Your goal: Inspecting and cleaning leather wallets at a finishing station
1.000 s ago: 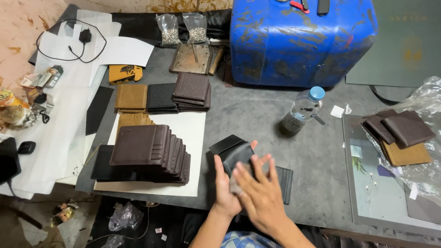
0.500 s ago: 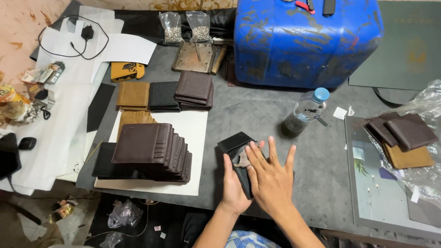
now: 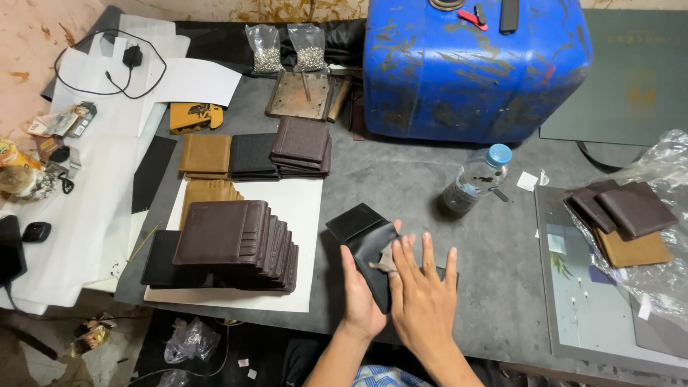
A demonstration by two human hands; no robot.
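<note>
Seen from the head camera, looking down onto a dark grey surface. At bottom centre, left hand curled around the near edge of an open black wallet, fingers wrapped behind the leather and thumb on the inner face, so closed on it. Right hand flat and spread wide, all fingers extended, pressing down on the wallet's right half and on a small greyish-brown scrap just under the fingertips; gripping nothing. Wallet lying partly unfolded, its far flap resting on the surface, near the front edge and just right of a white sheet. On that sheet, a fanned stack of dark brown wallets, with tan pieces poking out behind and black pieces beneath. Farther back, 3 small piles side by side: tan, black, dark brown. Behind those, a rusty metal plate and 2 clear bags of small metal parts. Large scuffed blue drum at top centre, a clear plastic bottle with a blue cap lying just in front. At right, a crinkled clear plastic bag holding more brown and tan wallets. At left, white paper with a black charger and cable.
</note>
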